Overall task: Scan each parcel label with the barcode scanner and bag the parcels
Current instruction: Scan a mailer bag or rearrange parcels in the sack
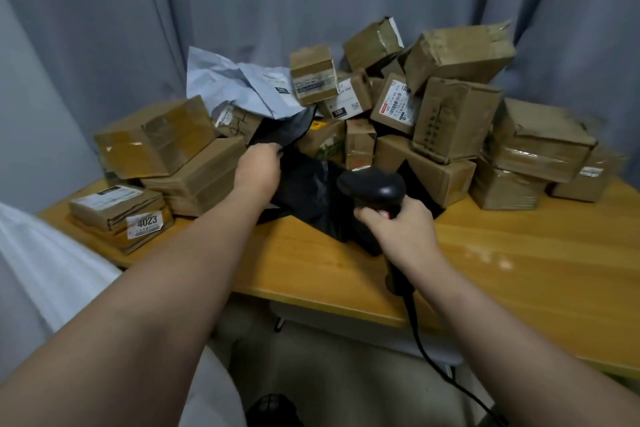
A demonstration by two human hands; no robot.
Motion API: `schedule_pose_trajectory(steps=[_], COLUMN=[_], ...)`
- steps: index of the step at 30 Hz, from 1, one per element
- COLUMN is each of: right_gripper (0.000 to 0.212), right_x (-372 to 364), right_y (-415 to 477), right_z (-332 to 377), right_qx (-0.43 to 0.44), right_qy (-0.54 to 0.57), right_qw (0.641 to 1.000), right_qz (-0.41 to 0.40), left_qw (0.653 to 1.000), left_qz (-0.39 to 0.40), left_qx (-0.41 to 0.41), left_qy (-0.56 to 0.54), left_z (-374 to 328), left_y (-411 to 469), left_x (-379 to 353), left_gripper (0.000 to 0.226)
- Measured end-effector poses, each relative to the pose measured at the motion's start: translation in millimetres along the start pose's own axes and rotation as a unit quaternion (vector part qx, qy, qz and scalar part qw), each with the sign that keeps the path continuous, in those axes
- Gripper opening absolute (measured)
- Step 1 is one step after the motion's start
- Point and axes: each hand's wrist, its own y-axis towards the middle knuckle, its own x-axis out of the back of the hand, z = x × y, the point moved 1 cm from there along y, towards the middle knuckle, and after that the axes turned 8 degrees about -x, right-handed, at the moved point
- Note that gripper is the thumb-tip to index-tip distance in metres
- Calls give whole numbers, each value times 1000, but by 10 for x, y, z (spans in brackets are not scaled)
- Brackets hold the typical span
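A: Biggest thing in view?
B: Grey curtain (104,10), fills the whole bg. Below it is the wooden counter (502,270), running L to R w/ its front edge nearest the person.
A: Parcels?
B: The parcels (453,118) are brown cardboard boxes heaped along the back of the counter against the curtain. Some sit square, some are tilted, and several have white labels. There's a lower stack on the L side.
A: Bag?
B: Black bag (308,191), crumpled, lies mid-counter just in front of the heap and touches the boxes behind it. Its top edge is lifted, w/ a greyer inner side showing.
A: Anything else soft?
B: A pale mailer (242,80), wrinkled, on top of the heap L of centre, just above the bag's raised edge.
A: Scanner?
B: Black scanner (374,184), held over the bag, head aimed away from the person twd the boxes. Its cable (426,350) hangs from the handle down past the counter's front edge.
A: Hands?
B: Left hand (258,166) is closed on the bag's raised edge, fingers curled into the material, arm stretched fwd. Right hand (401,225) is wrapped round the scanner's handle. Can't tell if the trigger is pressed.
A: Small stuff?
B: A flat box (104,208) at the front L corner has a white sticker (145,222) reading "4023".
A: Which label is it aimed at?
B: Can't tell.
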Motion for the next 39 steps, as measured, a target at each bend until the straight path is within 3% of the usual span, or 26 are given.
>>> schedule_pose_trajectory(steps=[6,10,16,22,30,39], right_gripper=[10,11,23,34,40,35], right_x=[-17,-22,25,226,768,1249], right_y=[31,-10,-197,-277,-591,-672], right_z=[-147,-262,-326,-248,-188,-79], right_qx=[-23,-69,-71,-57,54,114], right_qy=[39,75,123,158,239,321], right_qw=[999,995,990,986,966,937], right_qz=[10,25,19,9,-84,-76], left_qw=[975,965,947,918,919,889], left_qz=[-104,-96,-77,-123,-100,-72], left_qx=[-74,-117,-160,-190,-208,-249], left_qy=[-182,-214,-266,-326,-320,-376], left_z=[-191,-321,-597,-981,-1405,-2000], left_y=[-45,-91,-237,-306,-487,-654], left_x=[66,190,415,784,996,1018], left_gripper=[24,20,17,19,20,13])
